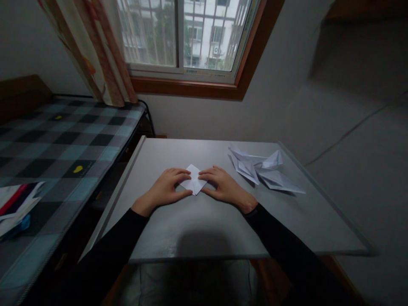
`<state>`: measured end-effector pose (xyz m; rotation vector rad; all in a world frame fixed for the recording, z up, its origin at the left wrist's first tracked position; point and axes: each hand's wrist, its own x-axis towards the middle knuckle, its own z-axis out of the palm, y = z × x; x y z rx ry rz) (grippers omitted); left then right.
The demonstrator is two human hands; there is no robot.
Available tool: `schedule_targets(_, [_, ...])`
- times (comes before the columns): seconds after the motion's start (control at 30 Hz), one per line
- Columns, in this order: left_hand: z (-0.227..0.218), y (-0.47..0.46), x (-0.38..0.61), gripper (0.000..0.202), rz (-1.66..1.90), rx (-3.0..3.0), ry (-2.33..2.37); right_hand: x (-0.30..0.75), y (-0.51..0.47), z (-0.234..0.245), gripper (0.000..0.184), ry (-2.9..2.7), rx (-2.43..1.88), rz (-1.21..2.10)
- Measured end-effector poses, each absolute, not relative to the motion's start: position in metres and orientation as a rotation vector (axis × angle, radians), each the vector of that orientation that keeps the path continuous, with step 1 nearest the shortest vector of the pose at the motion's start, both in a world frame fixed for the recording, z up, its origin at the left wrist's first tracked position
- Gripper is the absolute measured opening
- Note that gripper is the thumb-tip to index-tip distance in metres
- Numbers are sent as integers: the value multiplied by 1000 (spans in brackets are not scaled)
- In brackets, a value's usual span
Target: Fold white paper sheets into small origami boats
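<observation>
Through my remote feed, I see the left hand (167, 185) and right hand (225, 185) gripping a folded white paper diamond (194, 182) by its nine and three o'clock sides, on the white table (204, 219). Folded paper pieces (277, 179) lie beyond at three o'clock; the checked bed (95, 127) sits at ten, the window (149, 34) at twelve.
</observation>
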<state>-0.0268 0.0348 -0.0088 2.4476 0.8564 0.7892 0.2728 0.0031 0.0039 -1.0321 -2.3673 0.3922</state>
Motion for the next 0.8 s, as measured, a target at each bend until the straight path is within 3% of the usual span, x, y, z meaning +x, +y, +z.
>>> schedule_targets(0.23, [-5,36,-32,47,718,2485,739,275,5,7,27,-2451,-968,375])
schedule_targets(0.37, [-7,36,-32,24,738,2462,750,272,2,10,23,-2427,-952,370])
schedule_targets(0.63, [-9,37,-28,26,775,2294,1004,266,4,3,14,-2104,-1138,528])
schedule_targets(0.8, [-14,38,-26,17,835,2313,1083,262,5,-4,21,-2021,-1224,624])
